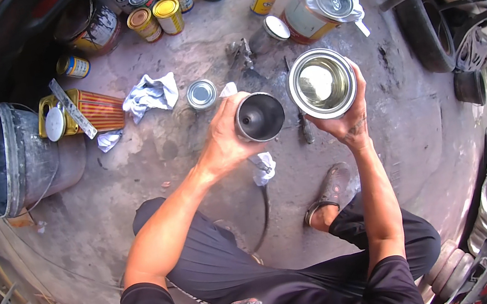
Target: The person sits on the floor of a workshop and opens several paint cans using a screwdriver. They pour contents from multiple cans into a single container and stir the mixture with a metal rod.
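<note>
Hands [224, 134] [347, 124] hold dark cup [271, 123] and silver tin [340, 81], floor [406, 144] visible between rims [292, 91].

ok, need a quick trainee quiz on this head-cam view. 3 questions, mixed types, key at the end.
1. Short answer: Which hand holds the dark open cup?
2. True or false: The silvery metal can in the right hand is sealed on top.
3. Fill in the blank: In the picture, the larger crumpled white cloth on the floor lies just to the ____ of the striped rectangular tin.

Key:
1. The left hand.
2. False; its mouth is open and the inside shows.
3. right
</note>
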Available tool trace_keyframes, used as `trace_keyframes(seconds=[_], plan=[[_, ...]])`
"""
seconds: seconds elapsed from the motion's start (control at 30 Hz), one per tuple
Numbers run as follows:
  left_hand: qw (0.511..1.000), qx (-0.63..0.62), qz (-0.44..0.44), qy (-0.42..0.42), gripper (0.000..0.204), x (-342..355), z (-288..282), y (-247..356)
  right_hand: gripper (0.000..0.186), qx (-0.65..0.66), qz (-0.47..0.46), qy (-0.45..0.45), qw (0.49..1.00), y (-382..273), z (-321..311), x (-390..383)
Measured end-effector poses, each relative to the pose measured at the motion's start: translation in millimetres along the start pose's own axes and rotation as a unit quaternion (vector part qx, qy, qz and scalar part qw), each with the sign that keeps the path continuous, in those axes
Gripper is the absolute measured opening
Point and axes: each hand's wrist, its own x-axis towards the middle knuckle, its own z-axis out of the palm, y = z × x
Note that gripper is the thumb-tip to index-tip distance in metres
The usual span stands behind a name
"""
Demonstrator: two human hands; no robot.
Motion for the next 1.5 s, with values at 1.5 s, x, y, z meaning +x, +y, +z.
trace_keyframes(seconds=[1.5], plan=[[0.999, 0.027, 0.017, 0.007, 0.086, 1.2, -10.3, 7.8, 0.132, -0.192, -0.111, -0.140, 0.965, -83.2, -33.5, 39.1]])
